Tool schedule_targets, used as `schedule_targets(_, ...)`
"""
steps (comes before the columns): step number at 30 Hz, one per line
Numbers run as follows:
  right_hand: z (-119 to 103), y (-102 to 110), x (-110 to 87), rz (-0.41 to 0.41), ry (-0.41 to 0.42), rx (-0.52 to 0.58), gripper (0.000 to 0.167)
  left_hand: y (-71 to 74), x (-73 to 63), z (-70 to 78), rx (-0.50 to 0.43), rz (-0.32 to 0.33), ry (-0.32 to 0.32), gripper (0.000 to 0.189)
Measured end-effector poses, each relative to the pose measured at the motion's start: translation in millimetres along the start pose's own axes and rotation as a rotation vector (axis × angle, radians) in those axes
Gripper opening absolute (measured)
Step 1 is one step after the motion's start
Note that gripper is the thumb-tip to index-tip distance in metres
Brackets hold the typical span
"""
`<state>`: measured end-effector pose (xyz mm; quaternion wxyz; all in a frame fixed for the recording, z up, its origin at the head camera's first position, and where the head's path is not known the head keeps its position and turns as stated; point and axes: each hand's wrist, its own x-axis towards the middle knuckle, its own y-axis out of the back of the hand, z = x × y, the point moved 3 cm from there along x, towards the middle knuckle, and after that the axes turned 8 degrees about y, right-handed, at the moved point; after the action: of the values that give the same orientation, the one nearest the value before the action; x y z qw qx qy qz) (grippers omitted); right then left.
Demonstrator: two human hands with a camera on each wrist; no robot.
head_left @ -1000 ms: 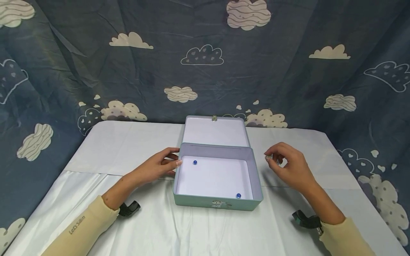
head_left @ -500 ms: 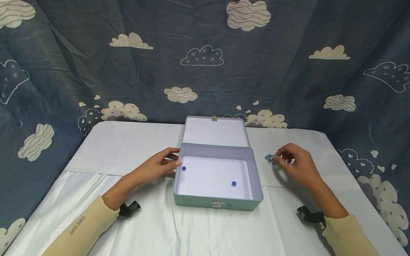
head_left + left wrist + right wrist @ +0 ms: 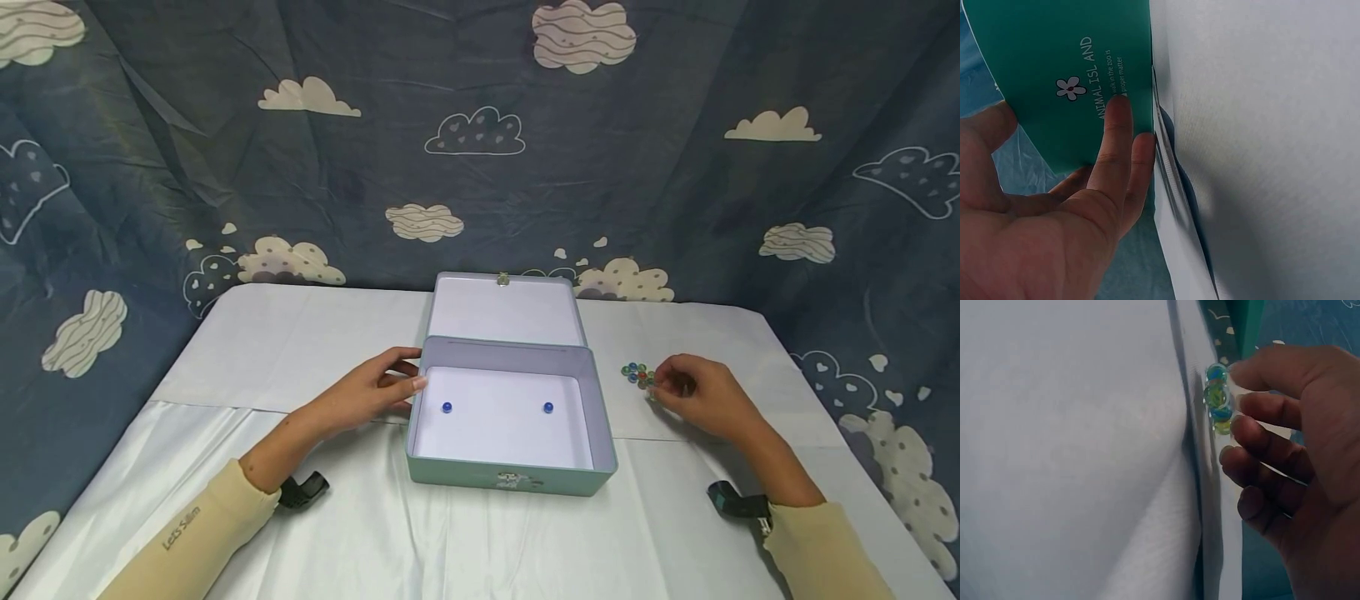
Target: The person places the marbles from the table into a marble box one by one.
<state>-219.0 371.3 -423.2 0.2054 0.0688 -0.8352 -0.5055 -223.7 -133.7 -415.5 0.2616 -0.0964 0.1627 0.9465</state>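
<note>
Dark blue cloth (image 3: 675, 183) with pale clouds hangs behind a white-covered counter (image 3: 360, 533) in the head view. On it is a green tin box (image 3: 480, 472), its long axis running left to right, its latch side toward me and its hinged lid (image 3: 506, 308) swung open away from me. Inside are one blue marble (image 3: 447, 407) at left and another blue marble (image 3: 548, 407) at right. Just right of the box, on the counter, lies a cluster of glass marbles (image 3: 641, 375); being round, they point nowhere. My hands are well apart: left hand (image 3: 375, 386) at the box's left wall, right hand (image 3: 705, 396) at the cluster.

Left wrist view: extended fingers rest against the lettered wall, thumb at its edge. Light, steady contact should be enough to steady the box.

Right wrist view: curved fingertips are right beside the marbles; I cannot tell whether they pinch one. Best, I judge, to take one marble from opposite sides without scattering its neighbours.
</note>
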Motion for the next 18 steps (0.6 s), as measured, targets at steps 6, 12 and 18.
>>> schedule_targets(6,7.1,-3.7,-1.3,-0.081,-0.022,0.0,0.012,-0.2,1.1,-1.2,0.0,-0.002,-0.003,0.069)
schedule_targets(12,5.6,-3.8,-0.7,-0.105,-0.045,-0.01,0.01,0.1,0.7,-2.0,0.006,-0.004,-0.013,0.07)
schedule_targets(18,2.0,-2.7,-0.4,-0.11,-0.066,-0.019,0.01,0.1,1.0,-2.4,0.007,-0.002,-0.009,0.071)
